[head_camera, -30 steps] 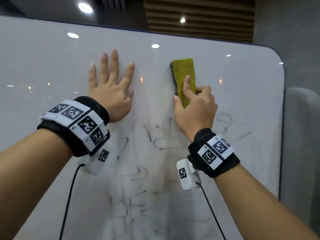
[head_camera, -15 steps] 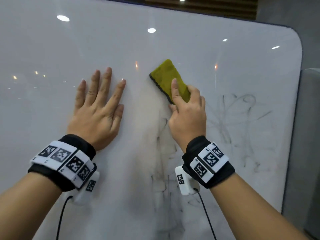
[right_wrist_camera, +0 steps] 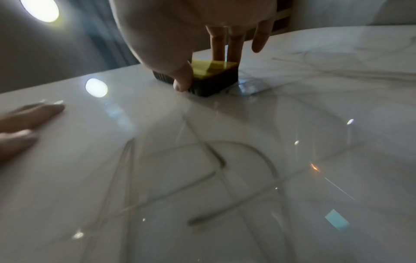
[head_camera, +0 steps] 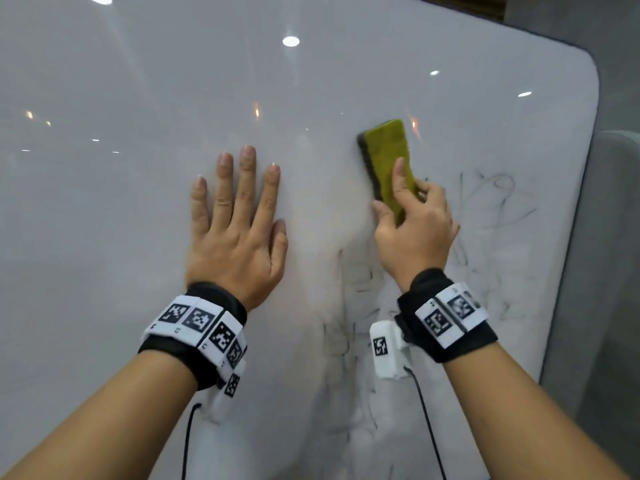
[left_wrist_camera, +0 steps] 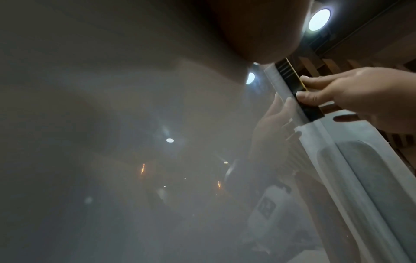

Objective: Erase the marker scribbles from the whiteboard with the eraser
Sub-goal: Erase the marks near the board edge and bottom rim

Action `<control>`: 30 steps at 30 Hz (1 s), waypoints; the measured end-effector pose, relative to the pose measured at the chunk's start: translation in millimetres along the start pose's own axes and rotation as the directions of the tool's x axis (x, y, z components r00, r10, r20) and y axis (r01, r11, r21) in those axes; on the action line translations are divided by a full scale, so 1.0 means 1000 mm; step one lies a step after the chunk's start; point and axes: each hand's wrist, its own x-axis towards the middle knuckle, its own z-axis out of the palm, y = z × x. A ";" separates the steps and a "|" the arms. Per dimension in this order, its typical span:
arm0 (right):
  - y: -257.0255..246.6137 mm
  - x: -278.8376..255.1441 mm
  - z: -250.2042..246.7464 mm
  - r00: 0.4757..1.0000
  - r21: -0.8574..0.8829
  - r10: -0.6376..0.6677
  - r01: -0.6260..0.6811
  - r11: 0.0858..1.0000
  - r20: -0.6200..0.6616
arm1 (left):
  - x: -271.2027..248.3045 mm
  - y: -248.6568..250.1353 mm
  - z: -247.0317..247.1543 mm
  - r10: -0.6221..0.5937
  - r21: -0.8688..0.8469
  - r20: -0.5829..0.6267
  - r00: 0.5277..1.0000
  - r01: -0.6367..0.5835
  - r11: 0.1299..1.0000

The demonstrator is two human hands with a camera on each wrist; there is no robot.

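A glossy whiteboard (head_camera: 138, 168) stands upright in front of me. My right hand (head_camera: 412, 220) grips a yellow-topped, dark-sided eraser (head_camera: 386, 157) and presses it flat against the board, thumb on its left edge, fingers over its back. The right wrist view shows the eraser (right_wrist_camera: 216, 74) held the same way. Faint black marker scribbles (head_camera: 491, 202) lie right of the eraser, with smeared scribbles (head_camera: 349, 327) below it. My left hand (head_camera: 235, 230) rests flat on the board, fingers spread, left of the eraser. In the left wrist view the eraser (left_wrist_camera: 292, 89) shows edge-on.
The board's rounded right edge (head_camera: 588, 168) meets a grey padded panel (head_camera: 616, 306). Ceiling lights reflect in the board (head_camera: 291, 40). Cables hang from both wrist cameras (head_camera: 426, 427). The board's left part shows no marks.
The eraser has moved right and turned from tilted to nearly upright, reaching the scribbles on the right. The left hand stays flat on the board. My view has shifted.
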 end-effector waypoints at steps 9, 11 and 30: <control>-0.031 -0.084 0.019 0.999 0.051 -0.037 0.037 0.998 0.004 | -0.013 0.007 0.001 -0.032 -0.031 -0.008 0.999 0.031 0.999; -0.038 -0.108 0.020 0.994 0.051 -0.104 0.103 0.993 0.028 | -0.014 0.006 0.002 -0.034 -0.036 -0.006 0.999 0.034 0.999; -0.039 -0.118 0.029 0.994 0.023 -0.105 0.105 0.994 0.011 | -0.046 0.017 0.015 -0.102 -0.032 -0.081 0.991 0.100 0.995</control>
